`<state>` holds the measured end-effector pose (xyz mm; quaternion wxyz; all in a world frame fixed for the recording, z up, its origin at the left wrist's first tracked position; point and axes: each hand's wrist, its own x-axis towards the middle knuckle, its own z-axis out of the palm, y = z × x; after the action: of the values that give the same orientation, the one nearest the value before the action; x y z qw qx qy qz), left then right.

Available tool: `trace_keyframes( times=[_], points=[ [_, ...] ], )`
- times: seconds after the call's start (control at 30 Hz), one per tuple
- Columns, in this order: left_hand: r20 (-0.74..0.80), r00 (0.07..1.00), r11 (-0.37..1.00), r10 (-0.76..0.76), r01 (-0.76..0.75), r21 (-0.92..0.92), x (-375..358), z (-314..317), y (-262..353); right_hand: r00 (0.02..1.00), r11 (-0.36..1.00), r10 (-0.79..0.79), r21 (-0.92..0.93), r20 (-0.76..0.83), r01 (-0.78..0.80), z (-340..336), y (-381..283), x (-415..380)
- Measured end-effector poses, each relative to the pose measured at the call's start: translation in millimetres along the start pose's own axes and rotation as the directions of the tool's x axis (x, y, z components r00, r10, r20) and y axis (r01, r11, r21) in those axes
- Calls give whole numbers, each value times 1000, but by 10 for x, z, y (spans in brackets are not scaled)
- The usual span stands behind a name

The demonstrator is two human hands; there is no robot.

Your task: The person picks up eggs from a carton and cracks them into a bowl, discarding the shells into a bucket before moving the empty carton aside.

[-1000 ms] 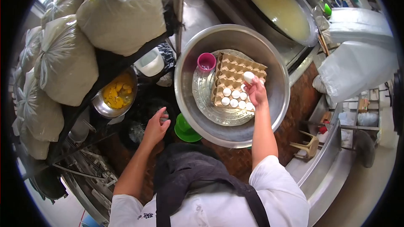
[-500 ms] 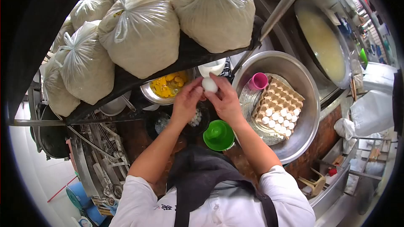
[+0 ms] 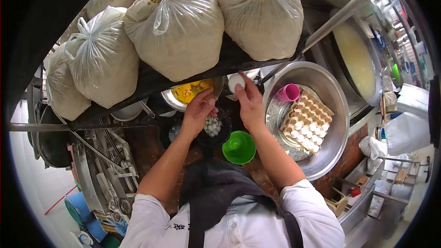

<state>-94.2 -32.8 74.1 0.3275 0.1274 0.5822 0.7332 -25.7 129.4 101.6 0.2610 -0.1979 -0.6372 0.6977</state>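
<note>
A whole white egg is held in the fingers of my right hand. My left hand is apart from it, with loosely bent fingers and nothing visible in them. Just behind the left hand, egg yolks lie in a metal bowl, partly hidden by the shelf and hand. Eggshells fill a black container below my hands. To the right, a large metal basin holds a cardboard egg tray with several white eggs and a pink cup.
Tied plastic bags crowd a black shelf above the bowl. A green bucket stands between my forearms. A metal pole slants at upper right, before a large pan of pale liquid. Machinery is at left.
My hands have moved apart. The egg, earlier between both hands, is now in the right hand alone. The view has shifted slightly, moving the bags rightward.
</note>
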Motion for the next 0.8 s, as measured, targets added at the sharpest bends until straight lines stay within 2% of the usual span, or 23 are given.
trace_keyframes(
  times=[0.03, 0.07, 0.1, 0.2, 0.3, 0.33, 0.37, 0.43, 0.47, 0.5, 0.57, 0.67, 0.73, 0.8],
  points=[
    [28, 1000, 1000, -12, 13, -23, 47, -30, -11, 979, 964, 192, 175, 66, -200, 14, 74, -44],
    [57, 998, 999, -23, 26, -45, 100, -67, -24, 918, 858, 362, 327, 161, -395, 30, 155, -72],
    [75, 997, 1000, -25, 27, -15, 154, -122, -44, 874, 802, 418, 351, 247, -483, 59, 279, -54],
    [109, 993, 993, -45, 33, 110, 343, -371, -113, 742, 709, 522, 270, 421, -652, 143, 644, 193],
    [74, 994, 965, -78, 56, 257, 520, -642, -71, 753, 771, 535, 142, 383, -620, 332, 565, 340],
    [77, 996, 947, -50, 23, 319, 571, -721, -79, 755, 784, 546, 97, 363, -613, 384, 564, 383],
    [84, 996, 926, -23, -10, 378, 636, -805, -129, 749, 806, 533, 33, 393, -590, 394, 649, 436],
    [44, 999, 876, 24, -42, 481, 806, -960, -308, 753, 894, 427, -112, 500, -433, 432, 715, 530],
    [4, 1000, 835, 27, -25, 550, 854, -1033, -399, 741, 924, 377, -174, 556, -339, 450, 736, 570],
    [-35, 999, 789, 33, -4, 615, 854, -1016, -365, 771, 933, 336, -306, 541, -191, 487, 744, 593],
    [-77, 993, 674, 86, -1, 739, 851, -956, -321, 812, 832, 239, -543, 532, 112, 584, 769, 629],
    [-52, 976, 464, 213, -55, 884, 862, -930, -333, 770, 649, 43, -604, 636, 463, 693, 838, 679],
    [-2, 958, 328, 285, -96, 940, 884, -950, -381, 827, 631, -18, -635, 562, 446, 765, 886, 658],
    [9, 845, 254, 534, -170, 952, 960, -926, -457, 861, 599, -79, -666, 503, 444, 814, 989, 661]
  ],
)
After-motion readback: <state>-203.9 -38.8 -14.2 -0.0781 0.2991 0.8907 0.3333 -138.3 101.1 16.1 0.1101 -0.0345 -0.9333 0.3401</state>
